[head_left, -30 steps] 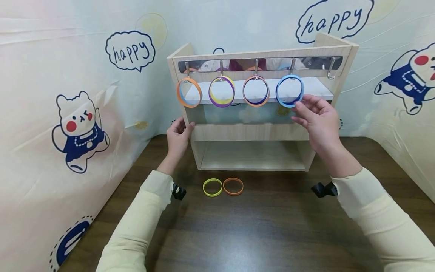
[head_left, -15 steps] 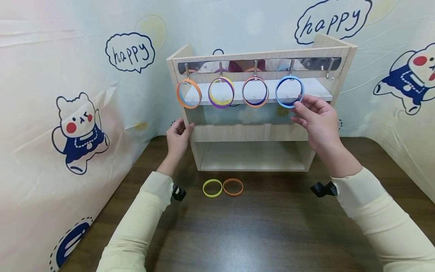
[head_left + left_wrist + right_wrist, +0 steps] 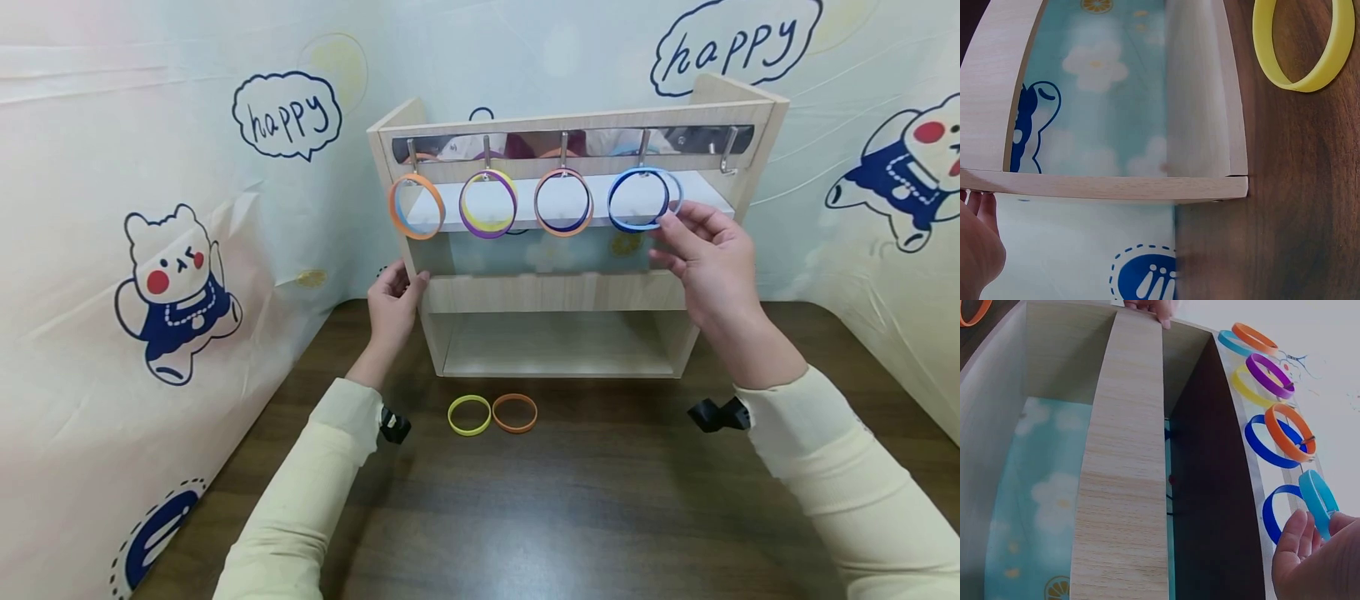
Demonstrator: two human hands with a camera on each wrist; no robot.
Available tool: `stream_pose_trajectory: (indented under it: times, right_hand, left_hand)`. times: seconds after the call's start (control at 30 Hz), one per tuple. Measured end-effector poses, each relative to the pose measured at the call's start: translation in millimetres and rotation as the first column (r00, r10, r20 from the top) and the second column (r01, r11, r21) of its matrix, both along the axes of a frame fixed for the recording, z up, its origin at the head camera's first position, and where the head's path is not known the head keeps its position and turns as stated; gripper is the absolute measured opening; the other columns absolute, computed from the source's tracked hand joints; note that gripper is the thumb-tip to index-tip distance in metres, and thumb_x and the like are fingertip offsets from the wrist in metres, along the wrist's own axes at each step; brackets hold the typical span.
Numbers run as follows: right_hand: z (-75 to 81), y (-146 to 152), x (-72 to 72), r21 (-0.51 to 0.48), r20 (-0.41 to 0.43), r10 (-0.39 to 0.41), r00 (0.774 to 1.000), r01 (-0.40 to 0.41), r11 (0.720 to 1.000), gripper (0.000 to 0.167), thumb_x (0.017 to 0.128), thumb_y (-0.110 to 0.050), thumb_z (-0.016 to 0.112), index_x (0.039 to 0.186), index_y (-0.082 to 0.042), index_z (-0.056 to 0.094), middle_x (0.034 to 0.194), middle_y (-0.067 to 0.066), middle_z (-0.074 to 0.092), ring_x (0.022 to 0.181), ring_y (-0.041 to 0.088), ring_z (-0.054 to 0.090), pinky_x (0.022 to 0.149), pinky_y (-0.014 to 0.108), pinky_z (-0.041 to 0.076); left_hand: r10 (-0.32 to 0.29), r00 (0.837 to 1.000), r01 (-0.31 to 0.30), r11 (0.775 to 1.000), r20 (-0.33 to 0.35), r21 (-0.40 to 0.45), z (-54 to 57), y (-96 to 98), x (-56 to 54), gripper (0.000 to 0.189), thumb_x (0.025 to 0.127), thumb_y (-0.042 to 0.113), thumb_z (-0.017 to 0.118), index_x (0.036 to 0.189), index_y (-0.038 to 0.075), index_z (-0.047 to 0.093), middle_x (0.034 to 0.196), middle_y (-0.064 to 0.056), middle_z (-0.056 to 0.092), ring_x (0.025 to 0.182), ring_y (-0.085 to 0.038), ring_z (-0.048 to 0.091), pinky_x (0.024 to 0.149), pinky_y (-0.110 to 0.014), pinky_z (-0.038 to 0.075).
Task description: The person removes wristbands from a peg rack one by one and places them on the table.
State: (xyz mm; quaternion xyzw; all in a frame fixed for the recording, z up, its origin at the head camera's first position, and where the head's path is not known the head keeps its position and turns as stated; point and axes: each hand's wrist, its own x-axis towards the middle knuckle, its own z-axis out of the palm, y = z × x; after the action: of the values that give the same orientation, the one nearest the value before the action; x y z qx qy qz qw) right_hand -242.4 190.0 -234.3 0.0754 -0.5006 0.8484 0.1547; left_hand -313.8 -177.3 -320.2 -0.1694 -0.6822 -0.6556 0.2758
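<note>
Light-blue band point(image 3: 1319, 494): at rack's 4th hook point(image 3: 644, 148), low end pinched btwn thumb + fingers of R hand point(image 3: 716, 267); that grip is nearly closed, just the band's thickness apart. Band is swung a bit R of the dark-blue band point(image 3: 1269, 519) at same hook. Can't tell if hook passes thru light-blue.

L hand point(image 3: 393, 298) is at rack's L side: thumb on front edge, fingers bent vs. outer face, holding panel only.

Step in hand, my read: seating or adjusting light-blue at hook 4. Next move prob. calls for small, gentle finger work by the hook tip, w/o knocking dark-blue, w/ L hand bracing rack point(image 3: 547, 293).

Further along rack, going L: hook 3 point(image 3: 564, 148) has orange point(image 3: 1279, 440) + another dark-blue point(image 3: 1261, 448); hook 2 point(image 3: 487, 150) purple point(image 3: 1260, 375) + yellow point(image 3: 1243, 391); hook 1 point(image 3: 412, 154) orange-red point(image 3: 394, 215) + blue point(image 3: 1229, 342). R of these, hook 5 point(image 3: 727, 150) is bare.

In front of rack, on table point(image 3: 570, 500): lime band point(image 3: 469, 432) + rust band point(image 3: 514, 429), side by side. Behind rack: printed cloth point(image 3: 525, 50).
</note>
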Motion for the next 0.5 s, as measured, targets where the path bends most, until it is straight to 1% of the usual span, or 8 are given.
stream_pose_trajectory:
  times: [0.13,0.3,0.37,0.5]
  right_hand:
    - [2.2,-0.6,0.0,-0.044,-0.021,0.007,1.0,-0.008,0.999,0.029,0.083,-0.002,0.075,0.107,0.004,0.06,0.093,0.011,0.063,0.076,0.017,0.068,0.064,0.026,0.055]
    - [3.6,-0.2,3.8,-0.063,-0.026,0.016,1.0,-0.017,0.998,0.029,0.084,-0.001,0.074,0.108,0.005,0.06,0.092,0.011,0.062,0.075,0.018,0.067,0.063,0.027,0.056]
    - [3.6,0.3,5.9,-0.063,-0.026,0.023,0.999,-0.025,0.998,0.032,0.083,-0.002,0.075,0.109,0.006,0.059,0.094,0.012,0.062,0.076,0.019,0.067,0.064,0.028,0.056]
    - [3.0,1.2,10.5,-0.04,-0.027,0.045,0.999,-0.047,0.998,0.04,0.08,-0.005,0.078,0.112,0.007,0.058,0.098,0.013,0.062,0.078,0.019,0.067,0.066,0.028,0.056]
  left_hand:
    - [0.001,1.0,-0.001,1.0,0.004,-0.006,-0.6,-0.3,-0.2,0.035,0.091,0.001,0.064,0.124,-0.01,0.06,0.115,-0.025,0.064,0.091,-0.01,0.063,0.077,-0.024,0.051]
    - [-0.004,1.0,0.004,1.0,0.015,-0.003,0.6,-0.1,1.5,0.036,0.091,0.001,0.064,0.125,-0.011,0.058,0.118,-0.031,0.061,0.091,-0.01,0.063,0.077,-0.023,0.051]
    - [-0.002,1.0,0.002,1.0,0.015,-0.002,1.0,0.1,1.9,0.036,0.091,0.001,0.063,0.124,-0.011,0.059,0.118,-0.032,0.06,0.091,-0.01,0.063,0.077,-0.023,0.051]
    - [-0.001,1.0,0.001,1.0,0.014,-0.007,1.0,0.0,1.8,0.036,0.091,0.002,0.063,0.124,-0.011,0.059,0.117,-0.03,0.061,0.091,-0.01,0.063,0.076,-0.023,0.051]
